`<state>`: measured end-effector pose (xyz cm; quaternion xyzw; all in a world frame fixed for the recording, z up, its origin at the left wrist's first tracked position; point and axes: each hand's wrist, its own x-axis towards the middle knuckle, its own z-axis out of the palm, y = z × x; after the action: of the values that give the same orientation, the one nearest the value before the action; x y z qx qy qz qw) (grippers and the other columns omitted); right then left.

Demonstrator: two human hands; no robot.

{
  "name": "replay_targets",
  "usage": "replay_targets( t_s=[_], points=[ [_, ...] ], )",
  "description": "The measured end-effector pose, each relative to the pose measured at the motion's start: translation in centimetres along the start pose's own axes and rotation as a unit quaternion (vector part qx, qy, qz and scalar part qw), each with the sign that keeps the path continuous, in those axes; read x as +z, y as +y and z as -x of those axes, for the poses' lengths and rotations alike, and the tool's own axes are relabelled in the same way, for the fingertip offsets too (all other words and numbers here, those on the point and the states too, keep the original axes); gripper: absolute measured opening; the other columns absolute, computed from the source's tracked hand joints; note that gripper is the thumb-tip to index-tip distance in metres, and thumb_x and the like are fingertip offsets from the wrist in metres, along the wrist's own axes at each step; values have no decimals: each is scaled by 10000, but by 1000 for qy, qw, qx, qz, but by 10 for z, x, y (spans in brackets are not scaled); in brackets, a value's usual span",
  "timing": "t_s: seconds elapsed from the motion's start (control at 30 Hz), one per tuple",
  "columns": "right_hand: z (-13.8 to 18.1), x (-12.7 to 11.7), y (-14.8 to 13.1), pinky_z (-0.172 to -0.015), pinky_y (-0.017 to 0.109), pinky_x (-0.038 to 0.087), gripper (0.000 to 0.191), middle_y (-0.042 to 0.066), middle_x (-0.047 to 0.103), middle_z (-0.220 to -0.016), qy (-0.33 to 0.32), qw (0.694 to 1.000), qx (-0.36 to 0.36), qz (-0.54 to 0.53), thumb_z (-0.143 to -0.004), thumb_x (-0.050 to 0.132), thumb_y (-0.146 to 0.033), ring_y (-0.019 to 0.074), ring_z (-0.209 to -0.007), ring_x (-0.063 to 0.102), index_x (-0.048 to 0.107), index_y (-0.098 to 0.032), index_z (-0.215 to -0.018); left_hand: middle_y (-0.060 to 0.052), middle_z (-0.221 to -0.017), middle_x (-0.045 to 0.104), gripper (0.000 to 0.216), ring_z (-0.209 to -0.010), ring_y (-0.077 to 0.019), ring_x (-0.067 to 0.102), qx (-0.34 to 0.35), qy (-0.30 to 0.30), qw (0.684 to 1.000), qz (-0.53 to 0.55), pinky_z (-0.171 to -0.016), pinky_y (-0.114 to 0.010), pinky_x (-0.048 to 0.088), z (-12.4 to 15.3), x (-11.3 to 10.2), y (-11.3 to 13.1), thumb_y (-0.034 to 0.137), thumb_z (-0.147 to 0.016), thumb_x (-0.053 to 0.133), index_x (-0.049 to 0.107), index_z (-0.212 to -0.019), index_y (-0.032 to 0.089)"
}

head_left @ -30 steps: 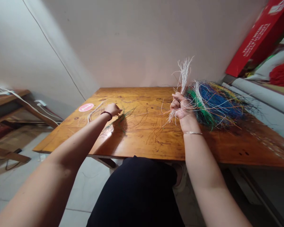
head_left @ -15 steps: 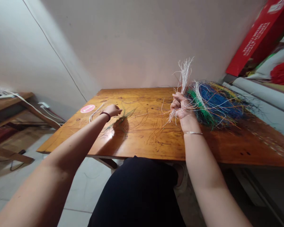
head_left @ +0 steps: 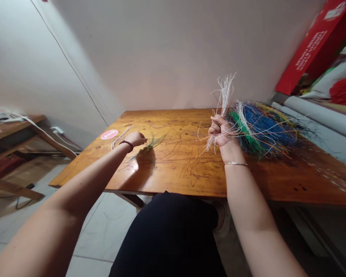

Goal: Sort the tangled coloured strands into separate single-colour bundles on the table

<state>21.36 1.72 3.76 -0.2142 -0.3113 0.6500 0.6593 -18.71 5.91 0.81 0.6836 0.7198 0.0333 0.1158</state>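
Observation:
My right hand (head_left: 220, 130) is closed around a bundle of white strands (head_left: 226, 92), which fan out above the fist and stick out below it. A few orange strands trail from the same fist. My left hand (head_left: 137, 139) hovers over the left part of the table, its fingers pinched together. Whatever sits between those fingertips is too small to make out. Beneath and beside it lie thin green strands (head_left: 155, 142). A small bunch of white strands (head_left: 119, 139) lies just left of that hand. Loose orange strands (head_left: 190, 164) are scattered mid-table.
A big heap of blue, green and yellow strands (head_left: 268, 127) covers the right of the wooden table (head_left: 173, 181). A round pink sticker (head_left: 109, 134) marks the left side. Further right stand a red box (head_left: 311, 50) and white rolls (head_left: 314, 111).
My left hand has shifted slightly left and down, still pinched. My right hand keeps its hold on the white strands almost in place. The camera view has moved a little.

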Motion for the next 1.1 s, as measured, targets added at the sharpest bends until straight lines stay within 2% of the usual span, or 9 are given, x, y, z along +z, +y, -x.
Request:
replay_targets(
  t_s=[0.17,0.27,0.4,0.57,0.67,0.8,0.97,1.1],
  points=[
    [0,0,0,-322,163,193,634,-122,168,-518,-3,1000,-1,-9,-642,768,-35,21,-396,99,161,-207,-704,-97,-932,772,383,-796,-224,676,3,19,1000,5,-654,-285,433,10,-6,2,483,-861,563,766,-955,172],
    [-1,-1,0,-322,159,198,634,-119,160,-524,-1,1000,4,-5,-646,775,-53,19,-400,94,163,-206,-701,-99,-986,769,434,-842,-232,685,9,48,999,3,-652,-289,438,33,-10,4,534,-879,531,752,-1013,185],
    [1,1,0,-325,167,214,647,-111,148,-529,12,1000,-13,24,-650,783,-91,19,-395,107,149,-202,-711,-67,-1000,762,467,-879,-243,682,52,88,994,-32,-669,-302,435,92,-8,10,634,-867,520,737,-962,231],
    [3,3,0,-335,179,202,640,-113,156,-523,25,999,-15,36,-646,767,-86,17,-395,115,142,-203,-717,-17,-980,763,461,-866,-239,689,31,42,996,-66,-626,-296,403,174,8,18,669,-884,492,721,-931,272],
    [2,3,1,-343,181,193,627,-116,141,-519,27,999,-17,38,-635,762,-71,20,-400,114,154,-203,-714,-19,-941,763,442,-864,-254,689,9,37,996,-86,-597,-298,368,202,19,18,655,-899,484,714,-944,280],
    [1,1,2,-345,179,203,635,-117,150,-518,27,998,-23,49,-631,781,-98,22,-407,122,160,-206,-708,-14,-870,759,388,-821,-245,684,8,17,997,-75,-602,-301,367,211,32,14,591,-927,481,703,-902,273],
    [2,-1,2,-339,163,220,652,-121,173,-513,9,999,-9,31,-629,801,-106,21,-412,111,162,-205,-706,-19,-950,762,312,-829,-249,679,29,43,995,-81,-604,-302,358,212,40,8,498,-940,487,685,-879,264],
    [2,-1,2,-330,160,220,651,-122,176,-510,3,1000,-7,23,-622,799,-78,22,-407,107,165,-202,-704,-11,-942,758,324,-819,-253,680,14,61,995,-78,-598,-304,349,217,38,5,515,-956,456,684,-925,287]
  ],
)
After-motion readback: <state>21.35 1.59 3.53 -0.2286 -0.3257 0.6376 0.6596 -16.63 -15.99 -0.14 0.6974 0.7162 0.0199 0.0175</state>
